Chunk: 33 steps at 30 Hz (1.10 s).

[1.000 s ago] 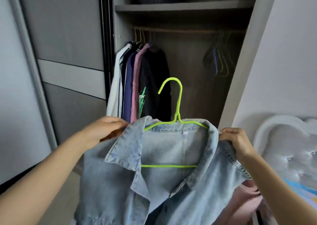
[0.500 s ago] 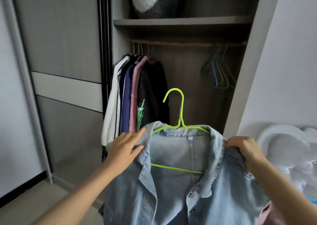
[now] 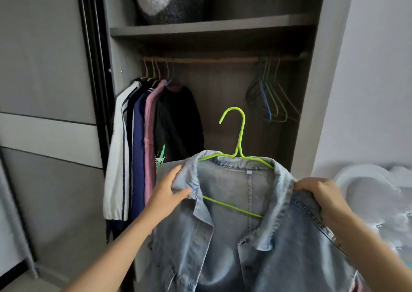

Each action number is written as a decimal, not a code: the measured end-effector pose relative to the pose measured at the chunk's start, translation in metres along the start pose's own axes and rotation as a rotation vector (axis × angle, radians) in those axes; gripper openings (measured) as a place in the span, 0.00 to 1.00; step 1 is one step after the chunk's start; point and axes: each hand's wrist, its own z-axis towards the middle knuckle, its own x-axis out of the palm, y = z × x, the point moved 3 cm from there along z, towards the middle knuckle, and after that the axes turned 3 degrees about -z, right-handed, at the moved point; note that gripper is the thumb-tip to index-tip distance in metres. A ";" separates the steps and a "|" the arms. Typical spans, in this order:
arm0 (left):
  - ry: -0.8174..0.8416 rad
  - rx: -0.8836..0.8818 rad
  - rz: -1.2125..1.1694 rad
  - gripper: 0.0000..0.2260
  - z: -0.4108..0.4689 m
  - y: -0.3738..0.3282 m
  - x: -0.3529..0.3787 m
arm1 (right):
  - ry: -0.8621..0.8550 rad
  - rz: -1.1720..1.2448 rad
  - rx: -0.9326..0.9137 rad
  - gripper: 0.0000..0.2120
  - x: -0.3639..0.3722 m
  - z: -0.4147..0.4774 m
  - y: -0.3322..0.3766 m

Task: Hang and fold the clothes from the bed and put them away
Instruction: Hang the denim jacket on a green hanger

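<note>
We lose the denim jacket [image 3: 227, 258] past the bottom edge, and its collar hides both shoulders of the green hanger [image 3: 240, 135].

Near jacket [image 3: 289, 247]: faded denim cloth, rough, w/ stitched seams; hanger [image 3: 241, 135] in it looks smooth, glossy, prob. coated wire. Wardrobe [image 3: 223, 95] behind: matt dark wood-grain panels. Plush toy [image 3: 169, 0] on far shelf [image 3: 211, 27] is fuzzy; headboard [image 3: 374, 193] at right is padded w/ slight sheen.
</note>
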 end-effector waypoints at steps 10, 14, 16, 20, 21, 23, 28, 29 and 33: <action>0.049 0.007 0.526 0.55 0.070 0.028 0.050 | 0.069 0.007 0.057 0.15 0.043 0.053 -0.002; 0.043 -0.015 0.593 0.61 0.086 0.044 0.049 | 0.016 0.002 0.088 0.12 0.045 0.068 -0.002; 0.080 -0.031 0.591 0.59 0.098 0.048 0.050 | 0.004 0.007 0.096 0.08 0.047 0.075 0.001; 0.075 0.027 0.614 0.54 0.119 0.049 0.052 | -0.032 0.001 0.081 0.07 0.055 0.080 0.005; 0.055 0.055 0.616 0.54 0.126 0.051 0.053 | -0.055 -0.026 0.062 0.07 0.058 0.082 0.007; 0.033 0.104 0.617 0.52 0.141 0.058 0.053 | -0.107 -0.076 0.008 0.07 0.062 0.086 0.011; 0.001 0.220 0.687 0.35 0.183 0.077 0.051 | -0.260 -0.090 -0.018 0.07 0.068 0.096 0.018; -0.012 0.242 0.695 0.34 0.192 0.079 0.050 | -0.295 -0.085 -0.016 0.07 0.069 0.098 0.019; -0.090 0.337 0.735 0.34 0.246 0.095 0.024 | -0.428 -0.068 0.000 0.06 0.087 0.106 0.030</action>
